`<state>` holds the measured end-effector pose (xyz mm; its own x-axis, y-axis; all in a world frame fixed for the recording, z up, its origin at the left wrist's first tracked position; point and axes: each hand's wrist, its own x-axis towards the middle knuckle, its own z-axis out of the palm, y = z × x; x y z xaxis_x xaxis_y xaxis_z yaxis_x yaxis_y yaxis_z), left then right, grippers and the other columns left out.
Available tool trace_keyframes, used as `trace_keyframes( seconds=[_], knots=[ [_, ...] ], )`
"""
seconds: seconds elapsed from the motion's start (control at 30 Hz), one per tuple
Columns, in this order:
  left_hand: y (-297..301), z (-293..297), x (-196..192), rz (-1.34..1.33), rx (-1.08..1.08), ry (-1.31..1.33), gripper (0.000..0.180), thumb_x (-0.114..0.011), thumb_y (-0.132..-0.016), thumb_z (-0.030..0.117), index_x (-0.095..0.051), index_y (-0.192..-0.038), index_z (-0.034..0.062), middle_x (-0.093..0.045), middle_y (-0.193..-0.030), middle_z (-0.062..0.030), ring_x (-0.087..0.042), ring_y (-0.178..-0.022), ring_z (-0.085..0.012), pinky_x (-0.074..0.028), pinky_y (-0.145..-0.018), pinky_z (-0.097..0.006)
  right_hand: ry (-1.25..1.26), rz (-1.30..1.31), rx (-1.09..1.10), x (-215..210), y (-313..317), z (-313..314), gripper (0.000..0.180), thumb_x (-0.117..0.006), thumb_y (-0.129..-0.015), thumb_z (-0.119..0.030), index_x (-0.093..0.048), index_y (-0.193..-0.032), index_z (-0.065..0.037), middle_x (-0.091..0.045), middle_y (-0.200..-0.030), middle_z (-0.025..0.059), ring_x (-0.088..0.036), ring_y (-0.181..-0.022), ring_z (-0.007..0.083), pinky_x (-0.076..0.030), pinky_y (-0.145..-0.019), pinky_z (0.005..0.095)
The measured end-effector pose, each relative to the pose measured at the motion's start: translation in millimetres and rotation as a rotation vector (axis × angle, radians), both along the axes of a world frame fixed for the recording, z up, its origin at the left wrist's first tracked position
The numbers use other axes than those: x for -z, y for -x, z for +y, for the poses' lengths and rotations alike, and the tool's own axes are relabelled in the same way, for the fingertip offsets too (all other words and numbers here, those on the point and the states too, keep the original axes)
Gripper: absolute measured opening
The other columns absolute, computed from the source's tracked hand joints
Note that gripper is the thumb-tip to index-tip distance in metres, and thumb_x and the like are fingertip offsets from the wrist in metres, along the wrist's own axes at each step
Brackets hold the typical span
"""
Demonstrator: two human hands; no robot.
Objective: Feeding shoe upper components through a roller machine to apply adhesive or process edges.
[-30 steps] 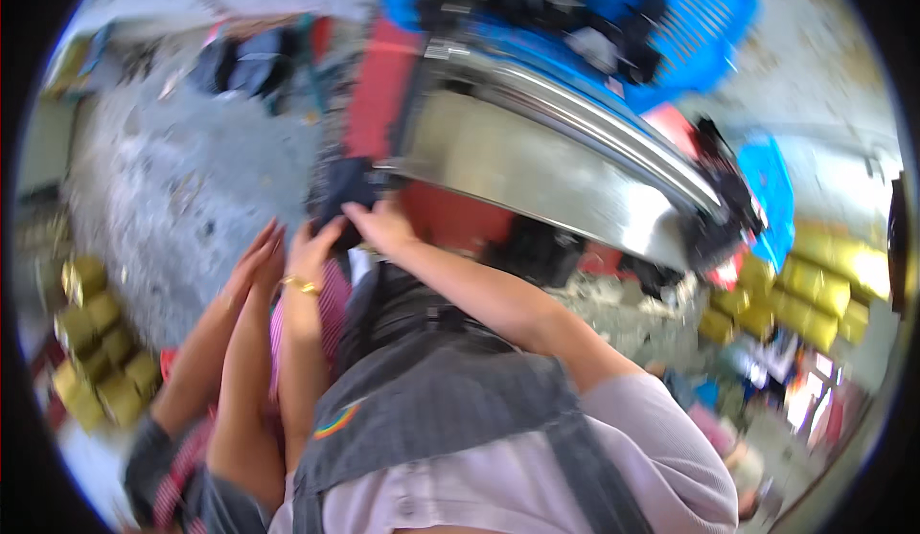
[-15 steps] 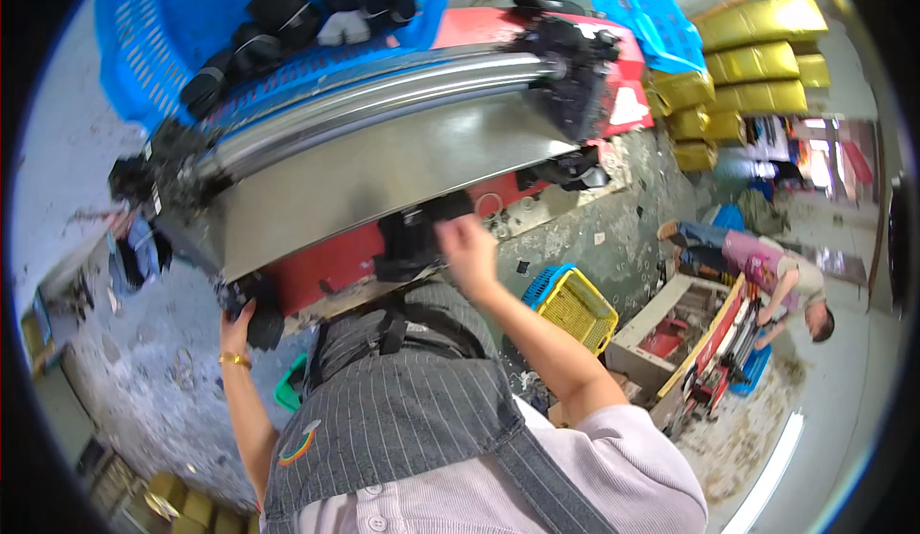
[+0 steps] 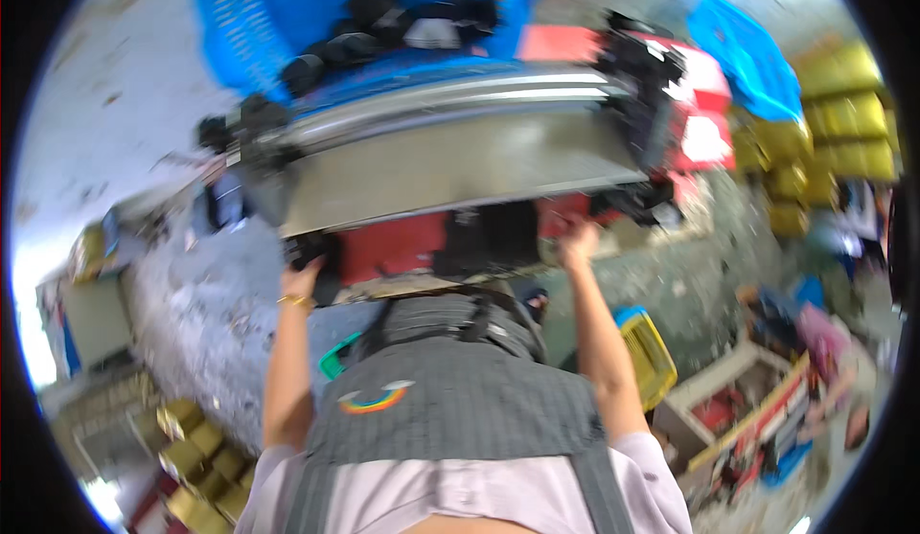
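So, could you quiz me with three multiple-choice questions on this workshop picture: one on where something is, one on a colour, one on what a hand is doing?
1. Where is the blue crate?
A. beyond the metal tray
B. under the person's feet
C. in the left hand

2. What colour are the stacked crates at upper right?
A. green
B. yellow
C. white

3. What is the right hand doing?
A. hanging at the person's side
B. holding a cup
C. reaching up to the lower edge of the metal tray

Answers: 1 A, it lies past the tray's far edge. 2 B, the stack is plainly yellow. 3 C, the arm is raised with the hand at the tray's edge.
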<state>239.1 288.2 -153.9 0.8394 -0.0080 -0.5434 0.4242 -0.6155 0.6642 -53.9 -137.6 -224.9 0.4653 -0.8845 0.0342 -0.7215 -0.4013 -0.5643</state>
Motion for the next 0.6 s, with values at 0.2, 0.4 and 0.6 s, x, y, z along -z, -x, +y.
trace_keyframes(
  seconds=[0.2,0.4,0.6],
  knots=[
    [24.9,-35.3,-14.7,-0.163,0.003,-0.423,0.086,-0.077,-0.059,0.035,-0.033,-0.122,-0.0027,-0.055,-0.107,-0.0253,-0.055,-0.101,-0.0367,-0.044,-0.088,-0.038,-0.069,-0.238,-0.053,-59.9,4.5,5.6,0.013,-0.055,-0.087,-0.008,-0.052,-0.093,0.002,-0.055,-0.086,0.012,-0.055,-0.08,0.0201,-0.045,-0.075,0.0302],
    [52.4,-64.3,-24.8,-0.361,0.217,-0.752,0.089,-0.074,-0.06,0.035,-0.028,-0.127,-0.0021,-0.048,-0.112,-0.0181,-0.053,-0.098,-0.0352,-0.048,-0.08,-0.041,-0.245,-0.27,-0.245,-119.7,5.6,50.0,0.003,-0.052,-0.087,-0.002,-0.05,-0.089,0.0,-0.053,-0.076,0.0049,-0.053,-0.069,0.0108,-0.044,-0.066,0.0239],
    [67.4,-35.6,-9.9,-0.375,0.147,-0.477,0.082,-0.078,-0.058,0.029,-0.034,-0.12,-0.0005,-0.049,-0.108,-0.0193,-0.054,-0.095,-0.0357,-0.047,-0.081,-0.042,-0.366,-0.312,-0.429,-127.7,-23.6,106.9,0.009,-0.054,-0.083,0.004,-0.053,-0.091,-0.001,-0.056,-0.077,0.0068,-0.058,-0.063,0.0121,-0.046,-0.06,0.024]
  ],
)
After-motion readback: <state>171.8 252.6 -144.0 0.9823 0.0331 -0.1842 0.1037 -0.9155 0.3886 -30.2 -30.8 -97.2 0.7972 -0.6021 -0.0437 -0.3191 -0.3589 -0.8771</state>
